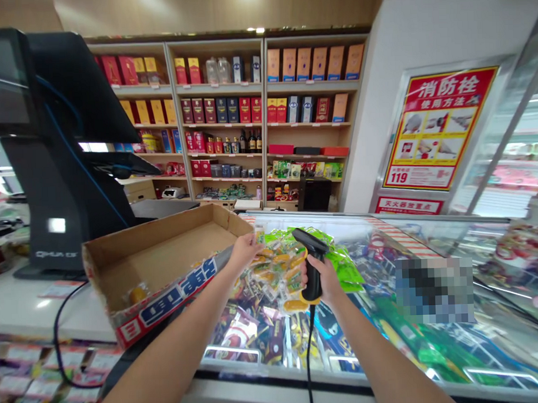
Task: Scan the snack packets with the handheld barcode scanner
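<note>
My right hand (pixel 322 275) is closed round the handle of a black barcode scanner (pixel 312 241), whose head points left and whose cable hangs down toward me. My left hand (pixel 245 250) pinches a small clear packet (pixel 259 230) with a printed label, held up left of the scanner head. Below and between my hands lies a heap of clear packets with yellow-orange contents (pixel 282 265), on the glass-topped case. Bright green packets (pixel 347 268) lie behind and to the right of the heap. At my left forearm stands an open cardboard box (pixel 164 243), one similar yellow packet (pixel 137 294) inside it.
A black cash register (pixel 60 173) stands on the counter at left. The glass freezer case (pixel 275 372) holds many wrapped goods. Shelves of boxed bottles (pixel 221 109) line the back wall. A red and yellow sign (pixel 440 128) hangs at right. A blurred-out patch covers part of the case's right side.
</note>
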Motion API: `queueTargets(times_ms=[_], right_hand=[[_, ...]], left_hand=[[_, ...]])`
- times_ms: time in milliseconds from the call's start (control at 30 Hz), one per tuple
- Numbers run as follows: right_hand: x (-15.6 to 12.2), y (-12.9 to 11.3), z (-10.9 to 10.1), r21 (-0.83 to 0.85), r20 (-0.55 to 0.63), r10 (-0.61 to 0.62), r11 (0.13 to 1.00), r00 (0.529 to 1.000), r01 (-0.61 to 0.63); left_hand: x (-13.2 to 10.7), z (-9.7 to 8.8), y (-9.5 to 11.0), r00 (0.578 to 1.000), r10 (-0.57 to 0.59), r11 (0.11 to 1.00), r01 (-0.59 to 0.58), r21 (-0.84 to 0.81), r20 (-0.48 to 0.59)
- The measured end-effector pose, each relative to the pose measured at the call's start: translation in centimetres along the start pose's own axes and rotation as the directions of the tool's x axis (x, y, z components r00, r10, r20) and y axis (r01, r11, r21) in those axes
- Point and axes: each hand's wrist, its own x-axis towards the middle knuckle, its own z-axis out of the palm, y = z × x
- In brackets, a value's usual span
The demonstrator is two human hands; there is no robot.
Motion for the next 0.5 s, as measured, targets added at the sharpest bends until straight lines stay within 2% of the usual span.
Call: queueTargets(times_ms=[67,133,167,267,367,433,500], right_hand=[[0.1,0.0,-0.1,-0.011,-0.006,-0.015,1.000,1.000,0.015],[0.3,0.1,-0.3,-0.015,-0.013,-0.038,0.999,0.999,0.038],[0.4,0.1,-0.3,-0.011,-0.016,-0.049,0.999,0.999,0.049],[0.5,0.1,-0.4,0.008,-0.025,-0.069,0.998,0.997,0.069],[0.4,-0.1,-0.3,0.011,-0.031,-0.072,0.997,0.997,0.072],[0.3,-0.2,-0.1,0.005,-0.036,-0.074,0.997,0.997,0.074],[0.2,-0.4,0.1,-0.002,-0.036,-0.076,0.997,0.996,0.076]], left_hand=[[1.1,0.6,0.4,0.995,0.075,0.946,-0.051,0.321,-0.061],[1.9,1.2,0.9,0.989,0.143,0.814,-0.089,0.575,-0.049],[2.2,1.4,1.1,0.987,0.156,0.754,-0.100,0.649,-0.028],[2.4,1.7,1.8,0.991,0.134,0.655,-0.088,0.750,-0.001],[2.2,1.1,2.5,0.992,0.123,0.571,-0.058,0.819,-0.015],[2.1,-0.1,3.3,0.990,0.137,0.525,-0.059,0.849,-0.016],[2.1,-2.2,4.2,0.989,0.148,0.499,-0.073,0.864,-0.001]])
